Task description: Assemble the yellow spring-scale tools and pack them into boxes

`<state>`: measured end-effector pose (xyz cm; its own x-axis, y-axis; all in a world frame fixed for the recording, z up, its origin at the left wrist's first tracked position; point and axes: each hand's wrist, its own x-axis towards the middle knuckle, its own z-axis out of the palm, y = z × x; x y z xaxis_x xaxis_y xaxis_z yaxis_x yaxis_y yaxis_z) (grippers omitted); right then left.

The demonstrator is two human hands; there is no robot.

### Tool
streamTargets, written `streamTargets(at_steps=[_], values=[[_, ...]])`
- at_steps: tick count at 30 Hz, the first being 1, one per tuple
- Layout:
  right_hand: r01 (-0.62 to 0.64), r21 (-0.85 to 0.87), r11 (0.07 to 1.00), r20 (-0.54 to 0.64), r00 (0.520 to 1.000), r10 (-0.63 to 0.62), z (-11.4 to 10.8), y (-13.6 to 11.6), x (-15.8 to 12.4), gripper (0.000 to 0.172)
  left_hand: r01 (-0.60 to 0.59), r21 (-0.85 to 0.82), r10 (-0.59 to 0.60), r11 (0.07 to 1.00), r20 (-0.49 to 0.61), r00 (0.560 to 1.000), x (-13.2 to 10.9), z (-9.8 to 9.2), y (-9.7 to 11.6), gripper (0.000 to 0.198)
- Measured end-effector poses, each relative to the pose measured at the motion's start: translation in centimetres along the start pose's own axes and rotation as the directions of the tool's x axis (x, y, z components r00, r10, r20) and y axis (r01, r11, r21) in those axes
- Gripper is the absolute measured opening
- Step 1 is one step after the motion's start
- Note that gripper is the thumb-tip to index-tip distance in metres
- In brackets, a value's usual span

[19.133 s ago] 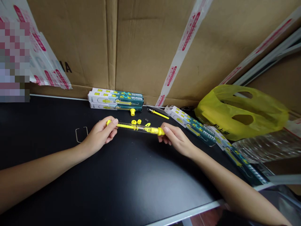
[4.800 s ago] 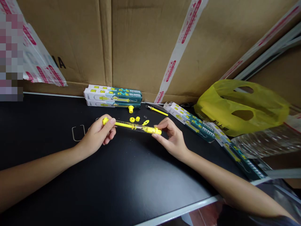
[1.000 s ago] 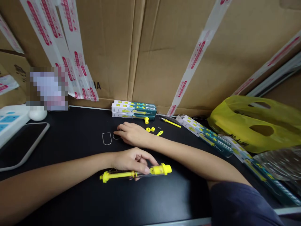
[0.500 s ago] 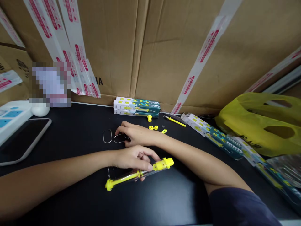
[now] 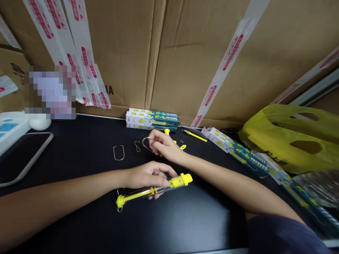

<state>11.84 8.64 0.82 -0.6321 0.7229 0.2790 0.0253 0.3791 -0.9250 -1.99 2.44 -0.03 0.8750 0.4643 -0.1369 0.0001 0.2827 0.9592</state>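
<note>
My left hand [image 5: 150, 176] is closed round a clear tube with yellow fittings [image 5: 137, 193], held slanting above the black table. A wire hook shows at the tube's lower left end. Beyond it, my right hand [image 5: 164, 146] pinches a bent wire loop [image 5: 146, 144] off the tabletop. Left of that loop lie a small wire hook [image 5: 137, 146] and a U-shaped wire [image 5: 119, 153]. Behind my right hand are a yellow cap [image 5: 166, 131], a small yellow tab [image 5: 183, 147], a tiny spring [image 5: 182, 141] and a yellow rod with a hook [image 5: 196, 136].
Two stacked boxes [image 5: 152, 120] stand at the back by a cardboard wall [image 5: 127, 53]. More boxes [image 5: 235, 150] and a yellow plastic bag [image 5: 280, 137] lie on the right. A phone [image 5: 22, 155] and a white power strip [image 5: 13, 125] are at the left.
My right hand has lifted the wire loop from the table and moved right and back, uncovering the small hook. My left hand still holds the tube; the view has shifted slightly.
</note>
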Motion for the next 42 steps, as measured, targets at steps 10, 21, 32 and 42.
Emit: streamTargets(at_steps=[10, 21, 32, 42], values=[[-0.163, 0.113, 0.980, -0.259, 0.947, 0.188, -2.7, -0.5, -10.6, 0.033, -0.113, 0.064, 0.129, 0.991, -0.365, 0.922, 1.2, 1.3, -0.8, 0.031], [0.049, -0.441, 0.896, -0.265, 0.947, -0.182, -2.5, -1.9, -11.3, 0.029, -0.041, 0.159, 0.105, 0.986, -0.419, 0.902, 1.4, 1.8, -1.0, 0.027], [0.080, -0.662, 0.745, -0.272, 0.901, -0.339, -2.8, -2.3, -11.3, 0.033, 0.047, 0.154, 0.006, 0.987, -0.332, 0.943, 1.1, 1.9, -0.3, 0.021], [0.126, -0.730, 0.672, -0.185, 0.910, -0.372, -2.5, -2.3, -11.2, 0.036, 0.049, 0.131, -0.002, 0.990, -0.335, 0.942, 1.0, 1.7, -0.3, 0.022]])
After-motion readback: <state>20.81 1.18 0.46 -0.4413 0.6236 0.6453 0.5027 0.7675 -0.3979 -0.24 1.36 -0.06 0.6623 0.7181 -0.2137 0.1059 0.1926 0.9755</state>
